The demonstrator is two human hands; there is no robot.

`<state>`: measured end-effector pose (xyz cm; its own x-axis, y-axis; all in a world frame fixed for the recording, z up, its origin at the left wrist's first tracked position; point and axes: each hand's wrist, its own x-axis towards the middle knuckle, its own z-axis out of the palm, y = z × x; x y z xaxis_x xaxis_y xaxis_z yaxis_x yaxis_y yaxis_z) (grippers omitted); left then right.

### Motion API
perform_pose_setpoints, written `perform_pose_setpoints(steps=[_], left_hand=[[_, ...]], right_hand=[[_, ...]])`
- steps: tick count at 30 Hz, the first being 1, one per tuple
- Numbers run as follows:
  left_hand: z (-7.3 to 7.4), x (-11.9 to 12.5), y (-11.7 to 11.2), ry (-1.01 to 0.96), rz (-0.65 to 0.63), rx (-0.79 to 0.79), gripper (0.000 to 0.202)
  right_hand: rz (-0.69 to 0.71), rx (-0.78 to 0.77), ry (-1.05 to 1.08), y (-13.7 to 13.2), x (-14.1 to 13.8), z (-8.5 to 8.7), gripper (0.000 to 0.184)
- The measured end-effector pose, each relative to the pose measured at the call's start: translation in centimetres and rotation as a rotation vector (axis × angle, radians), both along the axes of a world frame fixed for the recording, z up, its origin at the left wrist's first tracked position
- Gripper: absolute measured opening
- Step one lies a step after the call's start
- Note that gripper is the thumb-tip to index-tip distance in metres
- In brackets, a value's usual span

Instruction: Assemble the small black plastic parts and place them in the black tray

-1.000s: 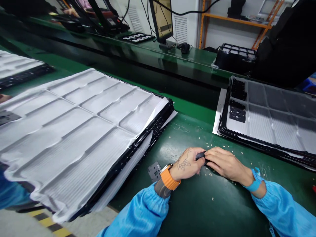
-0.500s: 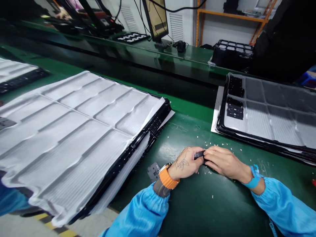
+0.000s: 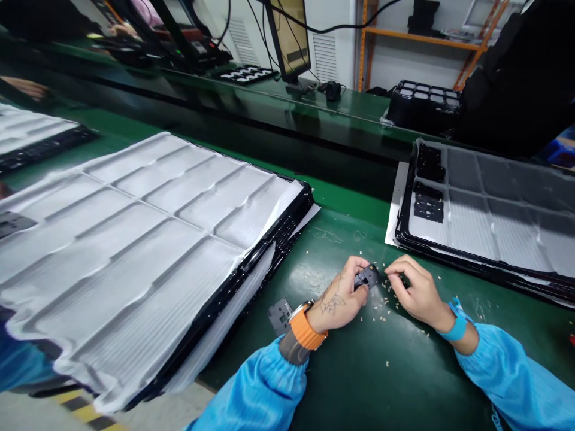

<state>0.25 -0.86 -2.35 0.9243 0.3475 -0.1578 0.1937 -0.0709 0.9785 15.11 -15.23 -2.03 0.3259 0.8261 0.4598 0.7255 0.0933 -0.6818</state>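
My left hand [image 3: 344, 294] grips a small black plastic plate [image 3: 369, 276] with cutouts, tilted up above the green table. Just to its right, apart from the plate, my right hand [image 3: 415, 287] is closed in a pinch, thumb against forefinger; whatever is between the fingertips is too small to make out. Tiny pale chips [image 3: 383, 311] lie scattered on the table beneath and around both hands. Beside my left wrist, partly hidden by the watch, rests a second dark plate [image 3: 280, 315] with square openings.
On the left is a large stack of black trays topped by a white compartment liner [image 3: 130, 239]. At right, another tray stack [image 3: 494, 221] holds several black plates in its left compartments. A co-worker's hand [image 3: 27, 88] shows at far left. A monitor [image 3: 291, 39] stands behind.
My right hand has come away from the black plate and moved slightly right, its fingers now pinched. The plate in my left hand has turned so its face shows.
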Motion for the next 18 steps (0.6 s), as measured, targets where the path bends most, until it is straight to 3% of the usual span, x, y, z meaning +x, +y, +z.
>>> perform_pose_setpoints(steps=[7, 10, 12, 15, 18], left_hand=[[0.2, 0.5, -0.5, -0.033, 0.166, 0.020, 0.031], [0.0, 0.5, -1.0, -0.044, 0.190, 0.032, 0.029], [-0.3, 0.6, -1.3, -0.063, 0.174, 0.036, 0.030], [-0.9, 0.5, -1.9, -0.068, 0.168, 0.066, 0.033], [-0.9, 0.5, -2.4, -0.055, 0.180, 0.130, 0.034]], right_hand=[[-0.092, -0.032, 0.043, -0.2, 0.3, -0.8, 0.011], [-0.121, 0.026, -0.031, -0.4, -0.1, -0.6, 0.012], [-0.016, 0.083, -0.095, -0.4, -0.7, -0.3, 0.019], [0.185, 0.051, -0.161, -0.2, -1.6, -0.2, 0.033], [0.230, 0.003, -0.202, -0.1, -1.9, -0.4, 0.039]])
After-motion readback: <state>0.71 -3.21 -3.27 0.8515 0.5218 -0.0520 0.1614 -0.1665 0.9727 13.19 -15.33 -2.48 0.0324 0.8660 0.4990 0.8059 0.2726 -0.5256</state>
